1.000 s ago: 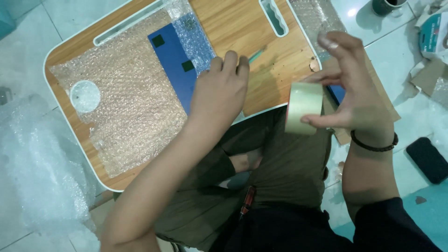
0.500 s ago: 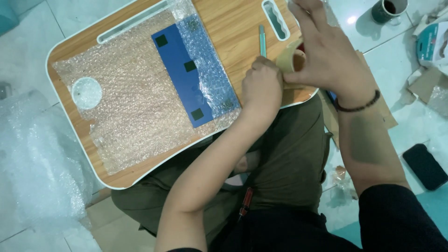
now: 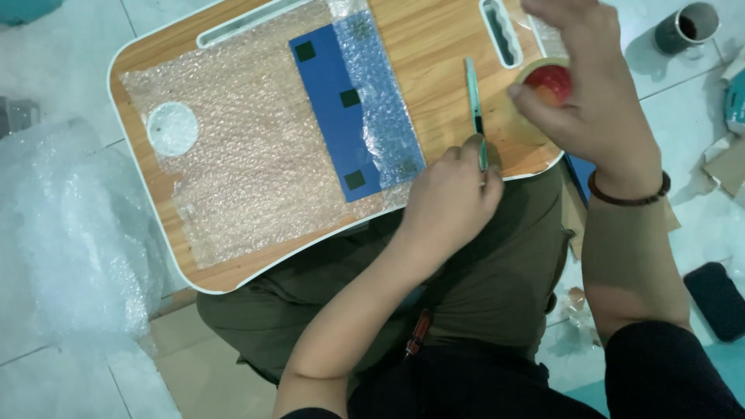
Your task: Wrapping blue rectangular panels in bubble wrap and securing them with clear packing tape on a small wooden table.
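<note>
A wooden lap desk with a white rim rests across my knees. A sheet of bubble wrap covers its left half, and one flap is folded over a flat blue panel with small dark squares. My left hand lies at the desk's near edge, its fingers closed on the lower end of a slim teal cutter that lies on the wood. My right hand, with a dark bracelet on the wrist, grips a roll of clear tape with a red core at the desk's right edge.
A large heap of bubble wrap lies on the tiled floor at the left. A dark cup stands at the top right. Cardboard scraps and a flat dark object lie on the floor at the right.
My right hand carried the tape roll from above my lap up to the desk's right edge. My left hand left the blue panel and took hold of the teal cutter.
</note>
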